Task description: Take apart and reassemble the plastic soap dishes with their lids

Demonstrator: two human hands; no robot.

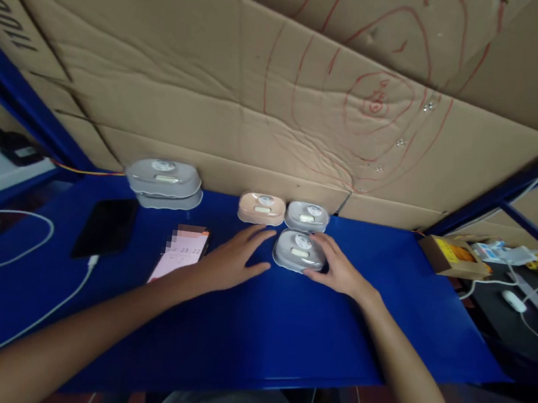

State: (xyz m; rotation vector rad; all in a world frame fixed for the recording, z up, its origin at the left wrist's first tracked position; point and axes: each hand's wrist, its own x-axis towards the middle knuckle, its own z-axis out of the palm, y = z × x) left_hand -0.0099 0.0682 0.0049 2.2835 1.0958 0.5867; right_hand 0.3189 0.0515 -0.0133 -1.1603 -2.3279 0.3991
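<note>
A small grey oval container with a clear lid (287, 254) and a round white sticker sits on the blue table in front of me. My right hand (342, 273) curves around its right end, thumb at the front and fingers at the back. To its left, my left hand (237, 260) is open, with fingers and thumb apart and a gap to the container. Just behind stand a similar grey container (307, 216) and a peach-coloured container (261, 210), side by side.
Farther left are stacked larger grey containers (166, 182). A dark phone on a white cable (105, 227) and a phone with a lit timer screen (181, 253) lie on the table (251, 343). Cardboard (191, 74) walls the back. An open carton (455, 257) is at right.
</note>
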